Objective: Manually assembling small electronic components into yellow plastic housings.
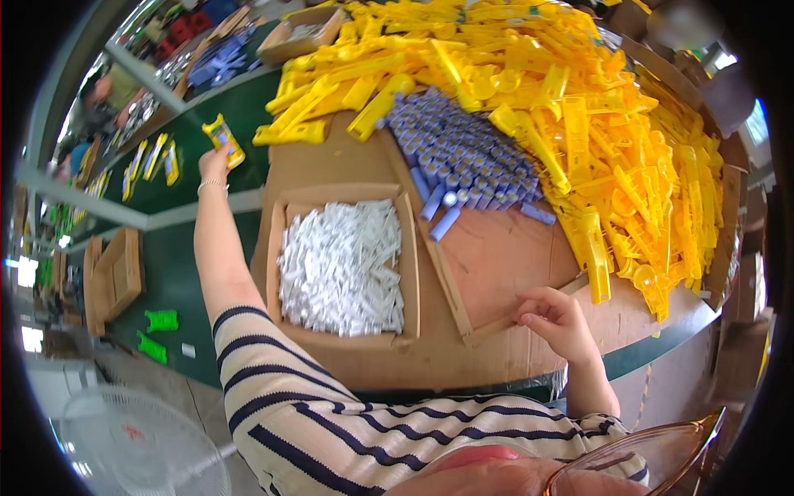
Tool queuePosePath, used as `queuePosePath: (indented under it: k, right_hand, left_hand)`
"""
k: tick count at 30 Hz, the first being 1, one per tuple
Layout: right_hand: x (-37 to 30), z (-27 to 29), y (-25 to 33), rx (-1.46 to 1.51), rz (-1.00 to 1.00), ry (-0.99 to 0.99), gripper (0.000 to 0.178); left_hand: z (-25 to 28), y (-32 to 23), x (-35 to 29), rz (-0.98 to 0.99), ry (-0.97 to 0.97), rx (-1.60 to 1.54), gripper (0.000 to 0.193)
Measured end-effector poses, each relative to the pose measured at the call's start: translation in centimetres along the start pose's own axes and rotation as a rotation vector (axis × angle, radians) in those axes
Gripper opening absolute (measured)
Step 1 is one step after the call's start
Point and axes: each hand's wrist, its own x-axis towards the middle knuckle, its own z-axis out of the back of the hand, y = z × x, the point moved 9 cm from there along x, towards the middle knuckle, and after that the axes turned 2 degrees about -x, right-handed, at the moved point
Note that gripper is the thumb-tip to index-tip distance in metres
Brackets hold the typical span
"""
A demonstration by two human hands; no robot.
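Observation:
My left hand (pixel 213 163) is stretched far out over the green conveyor belt (pixel 178 273) and holds a small yellow plastic device (pixel 224 140) with a blue face. My right hand (pixel 556 321) rests on the edge of a flat cardboard tray (pixel 496 264), fingers curled, holding nothing that I can see. In that tray lies a heap of blue-grey cylinders (pixel 467 153). Between my arms stands a cardboard box (pixel 411 273) filled with small white plastic parts (pixel 341 269). A big pile of yellow plastic housings (pixel 595 124) covers the far and right side of the table.
More yellow devices (pixel 153 161) lie along the belt at the left. Two green plastic pieces (pixel 160 331) lie on the belt beside an empty cardboard box (pixel 116 277). A white fan (pixel 141 450) stands low left. Another person (pixel 112 95) works at the far left.

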Motion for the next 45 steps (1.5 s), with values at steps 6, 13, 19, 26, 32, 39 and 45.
queuePosePath:
  k: [6,13,19,26,32,39,45]
  right_hand:
    - [0.9,5.8,5.4,-0.275,0.044,-0.099,0.021]
    - [21.9,16.7,21.3,-1.287,0.704,-0.614,0.029]
    - [43.1,29.0,18.2,-1.813,0.257,-0.917,0.037]
    - [45.1,31.0,19.2,-1.802,0.353,-1.271,0.033]
    - [43.7,28.1,20.1,-1.528,0.278,-1.126,0.028]
    - [45.3,28.7,20.4,-1.726,0.249,-1.231,0.034]
    - [46.1,27.1,19.9,-1.773,0.158,-1.048,0.039]
  left_hand:
    - [-2.4,-0.3,2.8,-0.263,0.026,0.664,0.048]
    - [2.5,-6.4,-4.0,-0.336,-0.409,0.975,0.078]
    - [-5.5,-10.0,-24.0,-0.590,0.059,0.464,0.051]
    - [-3.1,-14.1,-38.1,-0.715,0.252,0.652,0.048]
    - [-2.8,-11.7,-38.8,-0.605,0.245,0.627,0.038]
    - [-5.5,-11.9,-39.9,-0.705,0.291,0.759,0.031]
    - [-5.3,-11.5,-39.7,-0.678,0.302,0.702,0.029]
